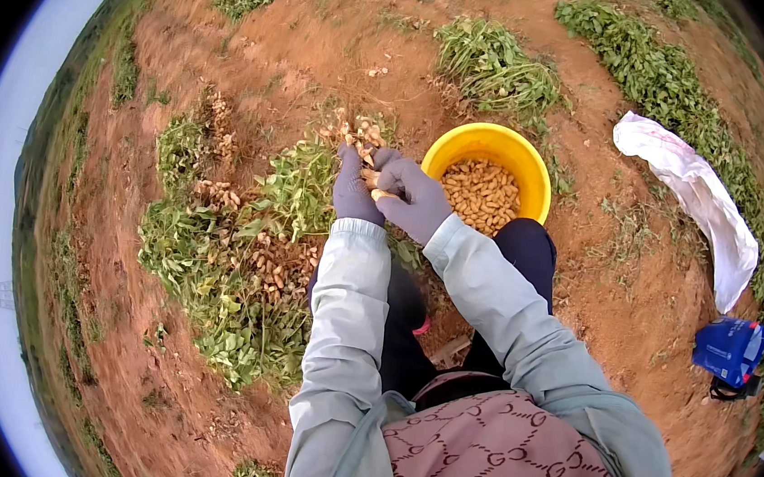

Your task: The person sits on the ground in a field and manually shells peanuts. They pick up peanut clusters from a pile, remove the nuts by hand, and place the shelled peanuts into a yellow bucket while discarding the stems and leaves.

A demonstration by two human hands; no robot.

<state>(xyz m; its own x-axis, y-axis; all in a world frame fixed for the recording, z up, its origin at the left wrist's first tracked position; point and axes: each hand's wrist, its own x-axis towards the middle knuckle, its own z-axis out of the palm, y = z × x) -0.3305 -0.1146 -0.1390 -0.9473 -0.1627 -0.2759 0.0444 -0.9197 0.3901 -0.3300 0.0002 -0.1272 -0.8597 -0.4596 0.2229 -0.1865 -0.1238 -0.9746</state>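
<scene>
My left hand [357, 185], in a grey-purple glove, grips a peanut plant by its root end, where a cluster of peanut pods [357, 133] shows above the fingers. Its leaves [301, 184] lie to the left of the hand. My right hand [414, 197], gloved alike, is closed around a few pods [376, 187] right beside the left hand. Just to the right, a yellow plastic bucket [543, 177] holds many loose peanuts [481, 196] in their shells. Pulled peanut plants [238, 321] with pods [277, 270] on their roots lie heaped at the left.
More pulled plants [496, 64] lie beyond the bucket, and a long row of them [675, 80] curves down the right side. A white woven sack [699, 191] lies on the reddish soil [619, 327] at the right, above a blue bag [728, 347]. My knees flank the near ground.
</scene>
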